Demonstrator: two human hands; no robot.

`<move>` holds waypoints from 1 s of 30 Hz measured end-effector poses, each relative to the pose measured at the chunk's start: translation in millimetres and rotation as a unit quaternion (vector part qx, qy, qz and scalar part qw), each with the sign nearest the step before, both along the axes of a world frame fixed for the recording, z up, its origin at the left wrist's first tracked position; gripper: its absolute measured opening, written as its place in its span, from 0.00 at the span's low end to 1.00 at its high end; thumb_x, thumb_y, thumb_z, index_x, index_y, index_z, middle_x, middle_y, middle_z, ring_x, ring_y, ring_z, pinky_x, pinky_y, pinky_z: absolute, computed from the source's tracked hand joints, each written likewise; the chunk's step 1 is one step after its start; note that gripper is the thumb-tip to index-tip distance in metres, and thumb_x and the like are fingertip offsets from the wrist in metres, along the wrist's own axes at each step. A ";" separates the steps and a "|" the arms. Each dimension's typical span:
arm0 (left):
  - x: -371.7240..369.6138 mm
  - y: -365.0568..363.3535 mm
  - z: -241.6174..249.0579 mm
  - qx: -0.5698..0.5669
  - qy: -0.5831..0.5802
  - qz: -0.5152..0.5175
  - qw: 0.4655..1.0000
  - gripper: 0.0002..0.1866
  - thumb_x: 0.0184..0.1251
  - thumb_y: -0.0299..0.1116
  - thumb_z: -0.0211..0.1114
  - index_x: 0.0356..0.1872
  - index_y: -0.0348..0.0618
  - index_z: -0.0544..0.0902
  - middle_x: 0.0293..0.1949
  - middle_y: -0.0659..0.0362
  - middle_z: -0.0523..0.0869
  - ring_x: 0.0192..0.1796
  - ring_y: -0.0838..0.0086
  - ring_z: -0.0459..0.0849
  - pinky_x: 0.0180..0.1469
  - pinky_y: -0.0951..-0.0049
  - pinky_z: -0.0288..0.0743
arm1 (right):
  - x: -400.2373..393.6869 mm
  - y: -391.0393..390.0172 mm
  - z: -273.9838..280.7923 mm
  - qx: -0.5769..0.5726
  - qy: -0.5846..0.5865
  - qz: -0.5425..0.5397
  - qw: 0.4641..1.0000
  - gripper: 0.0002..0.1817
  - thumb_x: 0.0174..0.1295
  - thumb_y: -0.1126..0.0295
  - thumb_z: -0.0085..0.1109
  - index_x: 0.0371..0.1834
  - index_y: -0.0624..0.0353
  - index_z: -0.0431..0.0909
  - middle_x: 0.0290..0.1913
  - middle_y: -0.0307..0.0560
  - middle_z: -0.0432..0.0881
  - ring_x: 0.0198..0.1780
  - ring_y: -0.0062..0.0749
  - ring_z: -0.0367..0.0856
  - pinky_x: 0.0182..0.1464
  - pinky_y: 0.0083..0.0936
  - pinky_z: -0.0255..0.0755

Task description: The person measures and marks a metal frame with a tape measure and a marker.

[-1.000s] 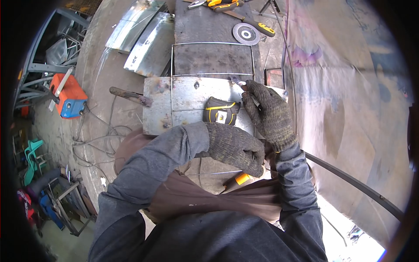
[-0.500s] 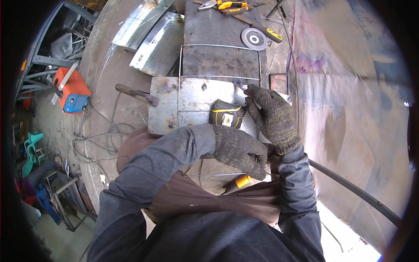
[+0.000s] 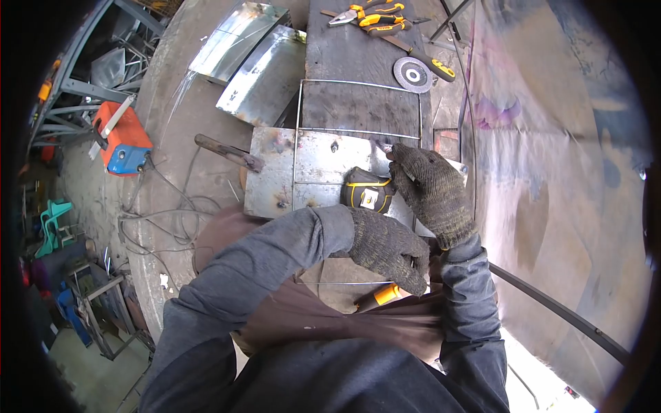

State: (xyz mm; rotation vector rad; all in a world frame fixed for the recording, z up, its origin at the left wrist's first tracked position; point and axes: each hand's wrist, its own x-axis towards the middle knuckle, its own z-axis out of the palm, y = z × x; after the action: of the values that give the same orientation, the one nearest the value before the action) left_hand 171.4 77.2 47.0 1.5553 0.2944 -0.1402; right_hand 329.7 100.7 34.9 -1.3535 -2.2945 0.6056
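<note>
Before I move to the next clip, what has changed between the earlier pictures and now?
Only the view has clearly shifted: the work area sits further right and lower in the picture. No grasp or release shows. Unchanged: the gloved right hand over the right part of the steel plate, the left hand near the tape measure lying on that plate, and the flap disc beyond.

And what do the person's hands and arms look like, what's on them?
The left hand and right hand wear knitted gloves, dark grey-brown with yellowish flecks. The left sleeve and right sleeve are long, wrinkled and greyish, reaching the gloves.
</note>
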 end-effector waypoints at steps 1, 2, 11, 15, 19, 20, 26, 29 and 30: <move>0.4 -0.5 -2.1 -0.001 -0.001 0.003 1.000 0.26 0.69 0.59 0.64 0.54 0.47 0.85 0.50 0.54 0.88 0.56 0.62 0.85 0.60 0.64 0.75 | 0.2 0.5 -0.7 0.000 0.000 0.000 1.000 0.15 0.64 0.69 0.67 0.55 0.56 0.84 0.49 0.52 0.87 0.50 0.46 0.86 0.53 0.36 0.79; 0.8 -0.7 -3.4 -0.001 -0.003 0.006 1.000 0.26 0.69 0.58 0.65 0.53 0.47 0.85 0.50 0.54 0.88 0.56 0.62 0.85 0.60 0.64 0.75 | 1.4 1.6 -2.0 0.007 0.000 0.007 1.000 0.15 0.64 0.70 0.67 0.55 0.55 0.84 0.49 0.52 0.87 0.49 0.46 0.86 0.52 0.36 0.80; 3.5 -1.9 -9.2 -0.003 -0.019 0.007 1.000 0.27 0.66 0.61 0.66 0.51 0.48 0.86 0.48 0.53 0.88 0.53 0.60 0.85 0.57 0.62 0.76 | -2.0 5.5 -1.1 0.027 -0.011 0.023 0.999 0.15 0.63 0.69 0.67 0.54 0.54 0.85 0.46 0.50 0.87 0.46 0.45 0.86 0.50 0.36 0.80; 4.3 0.6 -0.1 0.025 0.008 -0.004 1.000 0.26 0.66 0.56 0.69 0.53 0.46 0.83 0.45 0.56 0.88 0.49 0.65 0.86 0.52 0.63 0.78 | -2.8 6.8 -0.8 0.046 -0.029 0.036 0.998 0.16 0.63 0.71 0.67 0.54 0.54 0.84 0.44 0.50 0.87 0.44 0.44 0.87 0.49 0.37 0.80; 5.0 0.1 -2.2 0.018 0.014 -0.003 1.000 0.27 0.66 0.57 0.69 0.53 0.45 0.83 0.46 0.54 0.87 0.50 0.63 0.86 0.53 0.63 0.78 | -7.4 7.8 0.0 0.050 -0.005 0.046 0.998 0.16 0.62 0.72 0.67 0.54 0.56 0.84 0.44 0.51 0.87 0.44 0.45 0.86 0.48 0.38 0.80; 5.3 -0.4 -3.9 0.022 0.009 -0.003 1.000 0.27 0.65 0.57 0.69 0.53 0.45 0.83 0.47 0.54 0.87 0.50 0.62 0.86 0.53 0.63 0.78 | -10.2 7.5 -1.4 0.052 0.020 0.049 0.997 0.15 0.63 0.70 0.66 0.53 0.57 0.83 0.43 0.53 0.86 0.45 0.49 0.85 0.48 0.41 0.79; 9.3 -5.2 -16.5 0.049 -0.030 0.003 0.998 0.27 0.67 0.56 0.68 0.54 0.45 0.83 0.49 0.53 0.86 0.52 0.61 0.85 0.56 0.63 0.78 | -14.3 8.6 -1.8 0.044 0.020 0.061 0.997 0.14 0.63 0.68 0.64 0.52 0.58 0.82 0.44 0.54 0.85 0.47 0.52 0.83 0.49 0.45 0.78; 6.8 -5.2 -17.1 0.043 -0.040 0.008 0.998 0.25 0.69 0.55 0.67 0.54 0.45 0.83 0.48 0.54 0.86 0.52 0.62 0.85 0.56 0.63 0.77 | -15.7 10.7 -3.4 0.046 0.017 0.064 0.997 0.14 0.64 0.68 0.64 0.52 0.57 0.82 0.44 0.54 0.85 0.47 0.52 0.83 0.49 0.45 0.78; 6.6 -5.0 -16.9 0.043 -0.040 0.008 0.998 0.25 0.69 0.55 0.67 0.54 0.45 0.83 0.48 0.54 0.86 0.52 0.62 0.85 0.56 0.63 0.77 | -15.6 11.0 -4.1 0.049 0.014 0.065 0.997 0.14 0.64 0.68 0.64 0.51 0.57 0.82 0.44 0.54 0.85 0.47 0.52 0.83 0.49 0.45 0.78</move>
State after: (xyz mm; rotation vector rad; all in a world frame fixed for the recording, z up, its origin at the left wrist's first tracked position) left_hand 178.0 72.2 30.1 1.6391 0.2537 -0.0527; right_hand 314.1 111.7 30.7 -1.1513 -2.3699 0.5424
